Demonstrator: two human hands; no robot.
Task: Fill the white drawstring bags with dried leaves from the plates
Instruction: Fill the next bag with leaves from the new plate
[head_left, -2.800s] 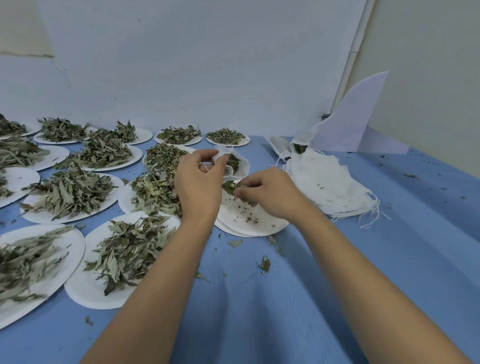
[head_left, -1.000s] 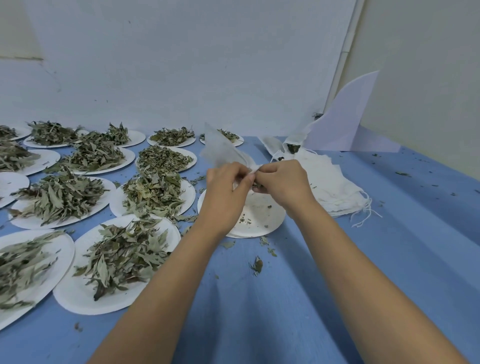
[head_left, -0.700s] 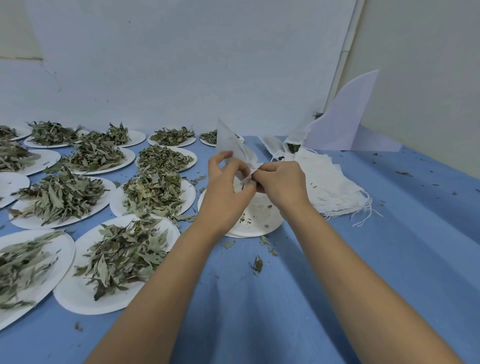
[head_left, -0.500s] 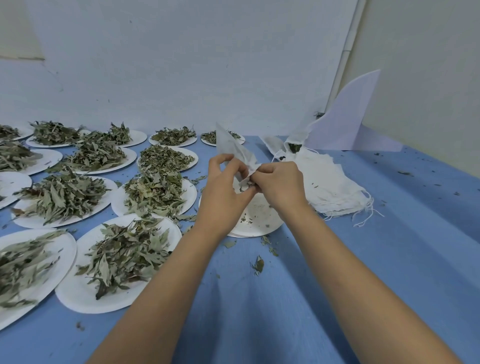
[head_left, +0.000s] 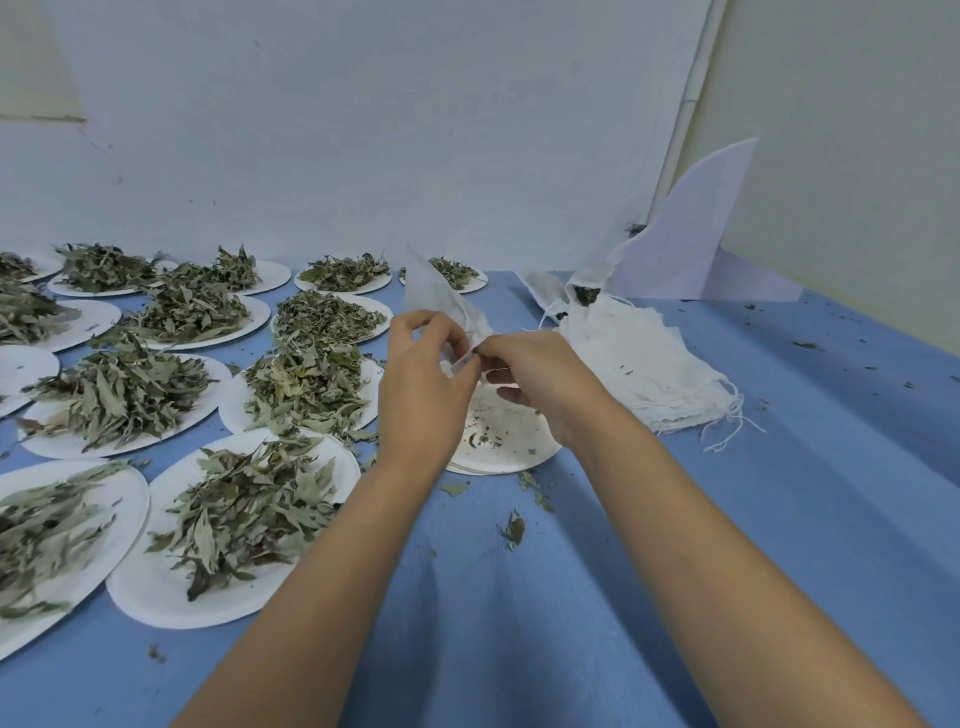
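A thin white drawstring bag (head_left: 436, 296) stands up between my two hands above a nearly bare white plate (head_left: 501, 441) that carries only leaf crumbs. My left hand (head_left: 421, 384) pinches the bag's lower edge with thumb and fingers. My right hand (head_left: 540, 376) pinches the same edge from the right, and a thin string runs beside its fingers. The bag's contents are hidden. Several white plates heaped with dried leaves, one of them near my left forearm (head_left: 239, 514), cover the left half of the blue table.
A flat pile of white drawstring bags (head_left: 639, 364) lies right of my hands, with loose strings trailing. A bag with dark leaves (head_left: 584, 296) sits behind the pile. A white curved board (head_left: 691, 234) leans in the corner. Leaf scraps (head_left: 514, 527) dot the blue cloth.
My right hand stopped picking leaves off the plate and joined the left at the bag. The bag rose upright above the plate, and both hands pinch its edge.
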